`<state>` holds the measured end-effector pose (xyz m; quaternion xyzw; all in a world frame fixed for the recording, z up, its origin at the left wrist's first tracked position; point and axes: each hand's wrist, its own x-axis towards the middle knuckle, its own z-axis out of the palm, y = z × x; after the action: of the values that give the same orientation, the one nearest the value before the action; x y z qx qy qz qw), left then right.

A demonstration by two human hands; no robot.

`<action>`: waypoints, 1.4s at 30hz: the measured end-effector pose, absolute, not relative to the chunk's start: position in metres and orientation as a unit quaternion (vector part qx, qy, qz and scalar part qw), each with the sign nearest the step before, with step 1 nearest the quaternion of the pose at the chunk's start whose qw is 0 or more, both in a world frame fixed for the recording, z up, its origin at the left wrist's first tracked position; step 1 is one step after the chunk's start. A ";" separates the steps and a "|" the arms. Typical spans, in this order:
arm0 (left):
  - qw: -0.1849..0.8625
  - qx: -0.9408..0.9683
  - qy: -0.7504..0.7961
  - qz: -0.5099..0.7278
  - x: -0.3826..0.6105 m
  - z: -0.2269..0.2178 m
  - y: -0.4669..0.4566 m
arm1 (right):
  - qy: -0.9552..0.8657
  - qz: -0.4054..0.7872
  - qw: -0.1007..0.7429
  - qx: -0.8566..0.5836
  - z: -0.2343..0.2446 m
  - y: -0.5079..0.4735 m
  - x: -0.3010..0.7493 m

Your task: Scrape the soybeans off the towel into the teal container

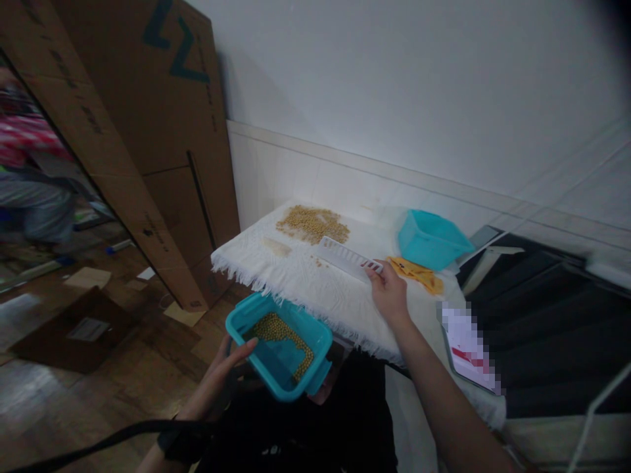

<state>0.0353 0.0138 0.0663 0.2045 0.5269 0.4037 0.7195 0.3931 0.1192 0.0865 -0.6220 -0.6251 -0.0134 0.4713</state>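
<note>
My left hand [224, 369] grips the left rim of a teal plastic container [282, 358], thumb over the edge, just below the front of the table. Round yellowish beans [272, 325], like soybeans, lie along its far and right sides. My right hand [391, 292] is closed on the end of a white slotted plastic strip [348, 257], held low over the white cloth [315, 295]. Beyond the strip's far end is a spread pile of beans [313, 223], with a few strays [319, 262] nearer me. A pale small heap or patch [276, 247] lies left of them.
A second teal container [431, 240] stands at the back right beside a yellow cloth [417, 272]. A pixelated tablet-like device [470, 351] lies at the right edge. Tall cardboard boxes [148, 131] stand left; flat cardboard [79, 328] lies on the floor. Another person's leg [37, 203] shows far left.
</note>
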 end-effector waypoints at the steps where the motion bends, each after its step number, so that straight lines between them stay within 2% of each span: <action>1: 0.718 0.204 0.529 0.403 0.035 0.066 0.014 | -0.624 -0.012 0.472 -0.622 0.087 0.119 0.393; 21: 0.720 0.202 0.525 0.407 0.035 0.063 0.014 | -0.638 0.023 0.468 -0.611 0.093 0.112 0.387; 42: 0.725 0.206 0.511 0.414 0.033 0.072 0.011 | -0.642 -0.008 0.442 -0.626 0.098 0.078 0.386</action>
<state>0.0329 0.0114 0.0724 0.2063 0.5106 0.4143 0.7247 0.3859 0.0783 0.0984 -0.6264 -0.6418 -0.0080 0.4423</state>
